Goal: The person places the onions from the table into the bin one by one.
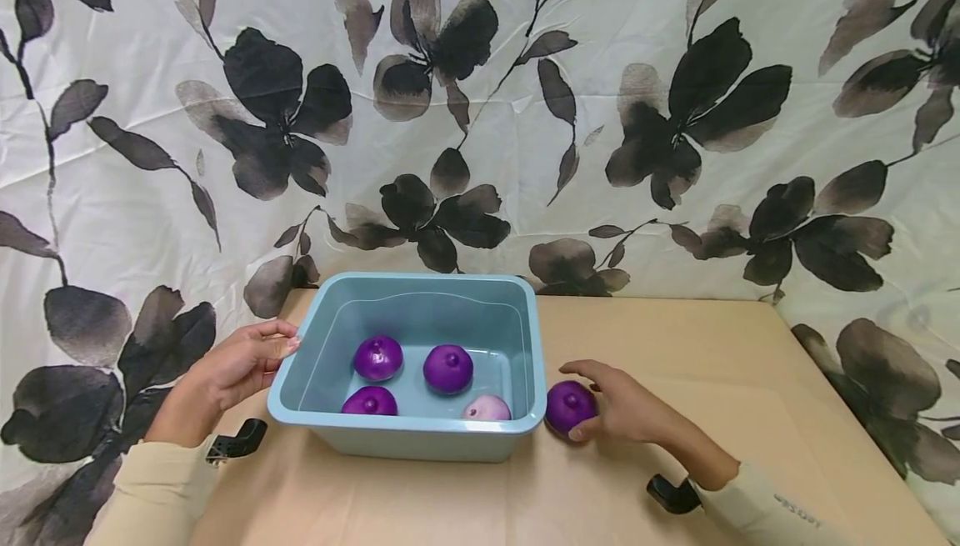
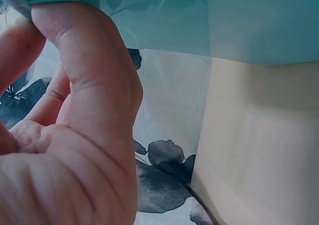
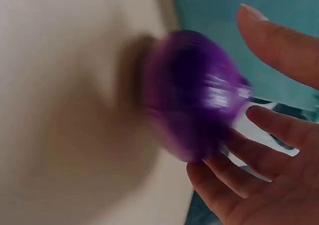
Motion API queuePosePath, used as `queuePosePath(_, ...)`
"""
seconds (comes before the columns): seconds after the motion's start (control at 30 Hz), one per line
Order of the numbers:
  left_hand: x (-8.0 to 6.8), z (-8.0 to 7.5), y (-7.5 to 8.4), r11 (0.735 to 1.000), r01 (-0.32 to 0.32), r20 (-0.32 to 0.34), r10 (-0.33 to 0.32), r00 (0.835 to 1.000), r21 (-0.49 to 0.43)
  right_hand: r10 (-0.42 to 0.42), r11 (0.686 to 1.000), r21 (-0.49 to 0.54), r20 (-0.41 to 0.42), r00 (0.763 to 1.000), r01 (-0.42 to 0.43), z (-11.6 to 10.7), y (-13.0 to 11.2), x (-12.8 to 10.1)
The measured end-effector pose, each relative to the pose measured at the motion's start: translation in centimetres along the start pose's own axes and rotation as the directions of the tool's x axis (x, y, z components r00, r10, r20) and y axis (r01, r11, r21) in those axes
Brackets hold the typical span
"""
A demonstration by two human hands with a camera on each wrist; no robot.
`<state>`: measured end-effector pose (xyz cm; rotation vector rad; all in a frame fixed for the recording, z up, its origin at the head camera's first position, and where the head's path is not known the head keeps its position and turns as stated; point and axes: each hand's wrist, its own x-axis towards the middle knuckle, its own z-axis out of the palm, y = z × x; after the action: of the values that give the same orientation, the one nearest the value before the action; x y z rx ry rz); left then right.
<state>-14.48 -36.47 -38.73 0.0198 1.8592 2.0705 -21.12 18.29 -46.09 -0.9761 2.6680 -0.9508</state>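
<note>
Purple onion (image 1: 567, 405) sits on the surface (image 1: 712, 379) just beside the tub (image 1: 534, 346), the right hand (image 1: 626, 409) cupping it with curled fingers (image 3: 264, 130); it looks light, smooth, apt to roll, best gripped round its middle, while the left hand (image 1: 228, 375) pinches the rim.
</note>
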Motion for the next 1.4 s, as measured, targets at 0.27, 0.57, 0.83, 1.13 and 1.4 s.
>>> queuePosePath(0.27, 0.0, 0.1, -0.1, 1.000, 0.001, -0.010, -0.001, 1.000, 0.016, 0.025, 1.000, -0.007, -0.015, 1.000, -0.026, 2.0, 0.8, -0.7)
queuePosePath(0.57, 0.0, 0.1, -0.1, 1.000, 0.000, -0.010, 0.000, 1.000, 0.012, 0.076, 0.997, 0.022, -0.044, 0.996, -0.075, 2.3, 1.4, -0.7)
queuePosePath(0.83, -0.1, 0.1, 0.0, 1.000, -0.002, -0.017, 0.002, 1.000, 0.014, 0.109, 0.990, 0.087, -0.011, 0.994, -0.108, 0.5, 0.0, -0.7)
queuePosePath(1.13, -0.1, -0.1, -0.1, 1.000, 0.006, -0.028, -0.006, 1.000, 0.008, 0.053, 0.995, 0.086, -0.021, 0.998, -0.051, -2.2, -2.2, -0.8)
queuePosePath(1.4, -0.1, -0.2, -0.2, 1.000, 0.006, -0.031, -0.005, 1.000, 0.014, 0.026, 0.997, 0.076, -0.035, 0.999, -0.024, -4.1, -3.9, -1.1)
